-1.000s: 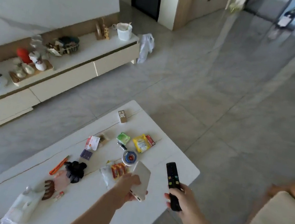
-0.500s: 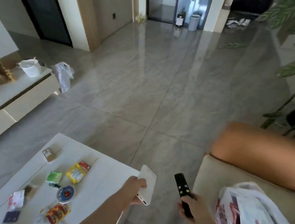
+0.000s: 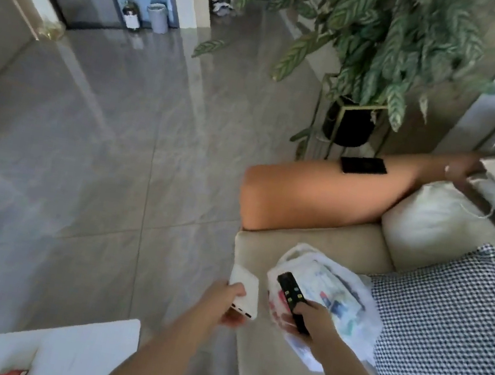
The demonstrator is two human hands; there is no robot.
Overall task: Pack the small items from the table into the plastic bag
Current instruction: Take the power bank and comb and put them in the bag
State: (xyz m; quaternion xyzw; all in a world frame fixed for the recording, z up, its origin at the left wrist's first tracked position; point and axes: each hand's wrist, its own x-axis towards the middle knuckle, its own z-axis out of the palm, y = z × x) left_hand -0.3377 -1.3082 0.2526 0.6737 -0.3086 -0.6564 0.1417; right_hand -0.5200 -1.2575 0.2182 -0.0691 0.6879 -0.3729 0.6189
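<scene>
Head view: the left hand (image 3: pixel 229 299) has its grip closed round a white power bank (image 3: pixel 244 294), held above the front edge of the beige sofa (image 3: pixel 322 239), just beside the plastic bag (image 3: pixel 347 305). The right hand (image 3: pixel 310 320) grips a black remote (image 3: pixel 293 299) directly over that bag, which lies on the sofa seat against a checked cushion (image 3: pixel 450 336). A corner of the white counter (image 3: pixel 81 352) shows at lower left, well apart from the bag.

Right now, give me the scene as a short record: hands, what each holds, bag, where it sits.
left hand: grips white power bank, held over the sofa's front edge
right hand: grips black remote, held over the bag
plastic bag: on the beige sofa, already holding items
table: white corner at lower left
packed yet: neither held item is in the bag
</scene>
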